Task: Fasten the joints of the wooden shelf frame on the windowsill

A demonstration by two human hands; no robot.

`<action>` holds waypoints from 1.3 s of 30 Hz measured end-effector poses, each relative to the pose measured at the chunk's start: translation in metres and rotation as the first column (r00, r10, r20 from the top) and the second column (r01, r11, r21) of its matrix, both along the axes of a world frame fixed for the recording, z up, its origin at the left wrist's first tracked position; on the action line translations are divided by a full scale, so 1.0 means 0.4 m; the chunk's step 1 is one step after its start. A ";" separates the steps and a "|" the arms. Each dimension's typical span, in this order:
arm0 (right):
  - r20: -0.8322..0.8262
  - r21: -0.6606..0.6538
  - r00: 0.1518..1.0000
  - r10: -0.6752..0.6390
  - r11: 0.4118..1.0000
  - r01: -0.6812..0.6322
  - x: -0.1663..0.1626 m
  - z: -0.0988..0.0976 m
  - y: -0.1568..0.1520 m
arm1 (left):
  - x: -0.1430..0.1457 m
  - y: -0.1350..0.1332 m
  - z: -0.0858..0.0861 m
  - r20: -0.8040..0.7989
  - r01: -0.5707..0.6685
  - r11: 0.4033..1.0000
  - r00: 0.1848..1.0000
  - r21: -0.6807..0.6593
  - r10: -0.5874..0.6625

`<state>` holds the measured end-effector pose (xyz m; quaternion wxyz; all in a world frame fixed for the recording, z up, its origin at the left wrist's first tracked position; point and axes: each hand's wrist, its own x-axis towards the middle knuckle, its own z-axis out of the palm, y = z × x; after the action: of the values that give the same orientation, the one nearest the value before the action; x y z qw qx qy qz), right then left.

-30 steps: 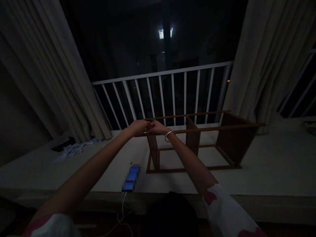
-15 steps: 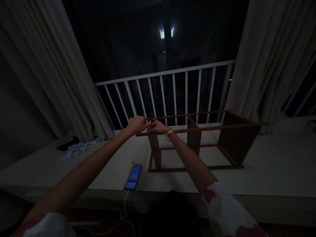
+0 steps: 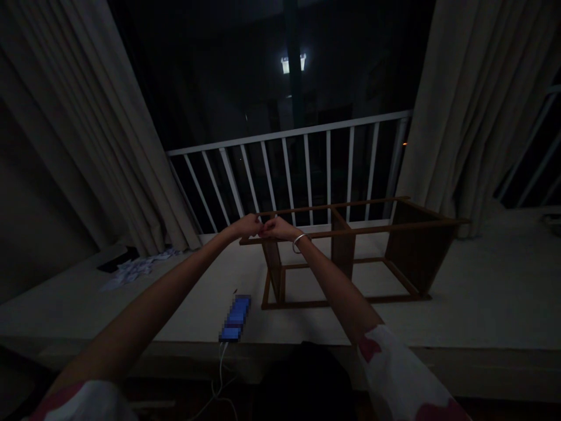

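A brown wooden shelf frame (image 3: 343, 245) lies on its side on the pale ledge. Both my hands meet at the left end of its upper rail. My left hand (image 3: 248, 225) is closed, fingertips pinched together right against the other hand. My right hand (image 3: 279, 228), with a silver bangle at the wrist, has its fingers curled over the rail near the corner. Whatever small thing may sit between the fingertips is too dark and small to make out.
A phone (image 3: 235, 318) with white cables lies at the front of the ledge (image 3: 495, 304). Crumpled paper pieces (image 3: 135, 268) are heaped at the left. Behind the frame stand a white railing (image 3: 307, 137) and dark window, with curtains (image 3: 456, 117) on both sides.
My left hand has lowered slightly and its fingers have turned down toward the right hand. The right hand stays almost in place; the whole view has shifted a little.
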<state>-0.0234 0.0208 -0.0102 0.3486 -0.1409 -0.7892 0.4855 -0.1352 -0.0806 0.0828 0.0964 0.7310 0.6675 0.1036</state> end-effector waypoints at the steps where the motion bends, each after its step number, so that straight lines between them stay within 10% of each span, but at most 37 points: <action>1: 0.000 -0.007 1.000 0.001 1.000 -0.001 0.000 -0.001 0.001 | -0.004 -0.002 0.002 -0.070 0.033 0.999 0.997 -0.014 -0.033; 8: 0.056 0.028 0.998 -0.041 0.999 0.039 0.006 0.005 -0.011 | -0.042 -0.010 -0.008 -0.629 0.324 0.939 0.755 0.112 -0.186; 14: 0.037 0.059 0.999 -0.032 0.998 0.029 0.010 0.011 -0.021 | -0.027 -0.042 -0.003 -0.767 0.494 0.852 0.611 0.174 -0.198; 20: 0.058 0.023 0.997 -0.058 0.998 0.057 0.007 0.011 -0.026 | -0.001 -0.060 0.007 -0.590 0.139 0.898 0.793 0.417 0.152; 25: 0.056 0.033 0.997 -0.050 0.998 0.048 0.011 0.014 -0.028 | 0.009 -0.031 0.002 -0.414 -0.193 0.933 0.855 0.303 0.312; 39: 0.033 0.011 0.998 -0.056 0.998 0.056 0.005 0.006 -0.020 | 0.031 0.019 0.007 -0.311 -0.340 0.934 0.881 0.111 0.357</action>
<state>-0.0215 0.0128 -0.0078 0.3498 -0.1693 -0.7930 0.4692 -0.1227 -0.0729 0.0855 -0.0551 0.6084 0.7916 0.0148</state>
